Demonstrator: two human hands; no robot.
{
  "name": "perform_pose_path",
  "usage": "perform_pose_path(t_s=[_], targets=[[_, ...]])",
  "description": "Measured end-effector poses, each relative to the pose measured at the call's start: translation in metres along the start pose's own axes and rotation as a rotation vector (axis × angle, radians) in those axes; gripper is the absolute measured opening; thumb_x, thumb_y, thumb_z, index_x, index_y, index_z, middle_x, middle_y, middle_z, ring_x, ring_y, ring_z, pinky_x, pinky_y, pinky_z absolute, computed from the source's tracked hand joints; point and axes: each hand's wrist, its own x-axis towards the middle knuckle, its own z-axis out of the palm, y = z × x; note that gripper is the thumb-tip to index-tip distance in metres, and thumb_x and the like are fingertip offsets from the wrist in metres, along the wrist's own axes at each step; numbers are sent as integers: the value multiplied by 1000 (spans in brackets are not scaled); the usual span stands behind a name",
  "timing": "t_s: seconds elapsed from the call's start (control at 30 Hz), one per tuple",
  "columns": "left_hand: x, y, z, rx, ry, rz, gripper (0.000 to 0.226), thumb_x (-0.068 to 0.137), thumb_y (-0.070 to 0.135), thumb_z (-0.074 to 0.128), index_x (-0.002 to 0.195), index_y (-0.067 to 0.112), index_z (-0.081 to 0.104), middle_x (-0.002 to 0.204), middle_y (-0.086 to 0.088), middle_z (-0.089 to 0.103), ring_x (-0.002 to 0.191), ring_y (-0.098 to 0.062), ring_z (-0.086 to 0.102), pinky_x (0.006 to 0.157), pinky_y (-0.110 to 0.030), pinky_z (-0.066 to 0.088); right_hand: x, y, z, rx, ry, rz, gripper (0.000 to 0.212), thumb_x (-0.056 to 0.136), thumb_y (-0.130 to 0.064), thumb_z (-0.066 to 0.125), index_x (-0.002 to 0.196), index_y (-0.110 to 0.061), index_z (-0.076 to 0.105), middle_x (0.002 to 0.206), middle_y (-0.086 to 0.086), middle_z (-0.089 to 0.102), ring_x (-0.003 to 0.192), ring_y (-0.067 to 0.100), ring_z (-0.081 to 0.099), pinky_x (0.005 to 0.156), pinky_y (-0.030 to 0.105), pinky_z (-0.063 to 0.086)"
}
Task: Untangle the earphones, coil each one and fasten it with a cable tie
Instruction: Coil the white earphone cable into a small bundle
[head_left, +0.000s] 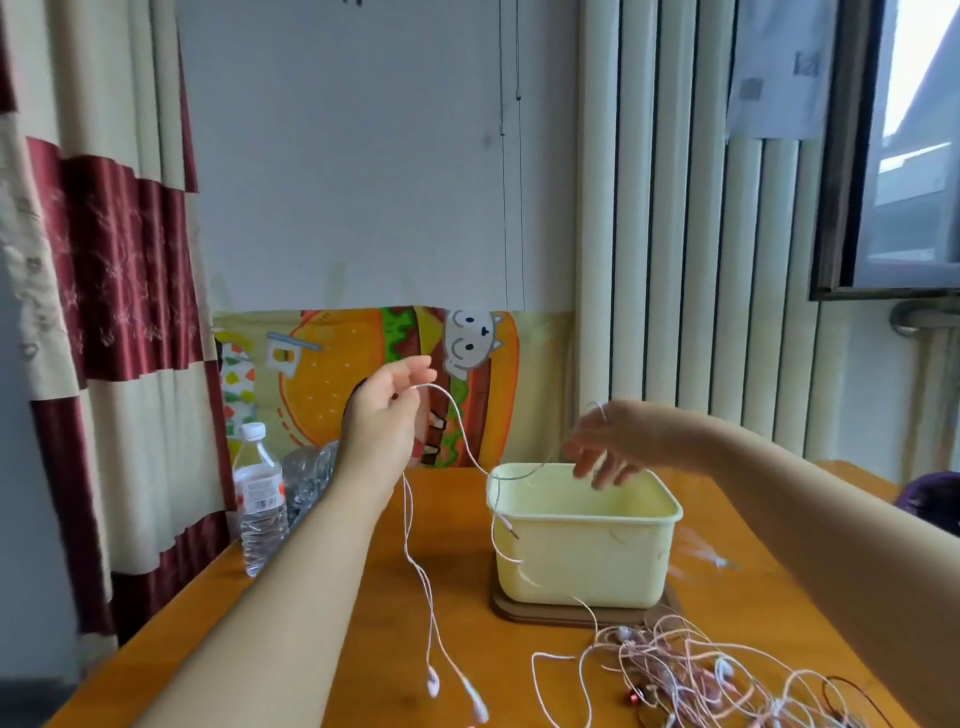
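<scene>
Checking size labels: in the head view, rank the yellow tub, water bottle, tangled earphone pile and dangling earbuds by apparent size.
1. Yellow tub and tangled earphone pile: alike; the pile is nearer and cut off by the frame, so unranked.
2. Then the water bottle.
3. Smallest: the dangling earbuds.

Soft daylight from the window (904, 156) at right, wide-angle bowing at edges, slight motion blur.
</scene>
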Motion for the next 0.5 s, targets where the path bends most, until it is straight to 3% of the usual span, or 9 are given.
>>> perform_pose_path(t_s=[0.07,0.13,0.27,0.37,0.43,0.5], targets=[[4,6,-3,0,-17,26,43,92,-2,42,97,37,59,102,12,65,99,-11,58,93,-35,45,-2,2,7,-28,-199,57,19,98,-17,47,109,-11,61,94,1,70,76,19,68,73,28,53],[6,14,-3,26,-58,77,41,91,-3,43,98,34,59,99,10,66,92,-7,58,86,-29,45,-4,-4,11,-86,-289,35,26,96,-17,50,119,-8,58,105,3,70,82,21,68,78,31,53],[7,25,-4,39,-117,161,37,90,-4,43,101,27,60,93,7,66,78,1,56,77,-21,43,-4,-27,22,-210,-183,-159,25,95,-28,52,112,-13,64,104,-3,70,91,13,69,81,25,54],[7,29,-7,11,-134,189,35,90,-4,44,100,24,61,89,6,66,69,4,56,73,-18,43,1,-39,35,-100,-42,-295,20,94,-16,56,112,-14,63,100,-7,66,79,5,67,68,16,54],[6,32,-9,-6,-125,201,35,90,-6,44,100,23,61,87,5,65,65,6,55,67,-13,41,4,-41,52,-104,-117,-317,34,90,-3,56,121,-15,58,114,-4,64,80,7,66,73,18,54],[4,34,-9,-20,-109,209,35,89,-7,42,100,21,61,86,5,64,62,7,54,63,-9,40,8,-38,74,-218,-306,-251,46,86,2,59,128,-14,53,124,2,62,91,16,67,85,29,55]])
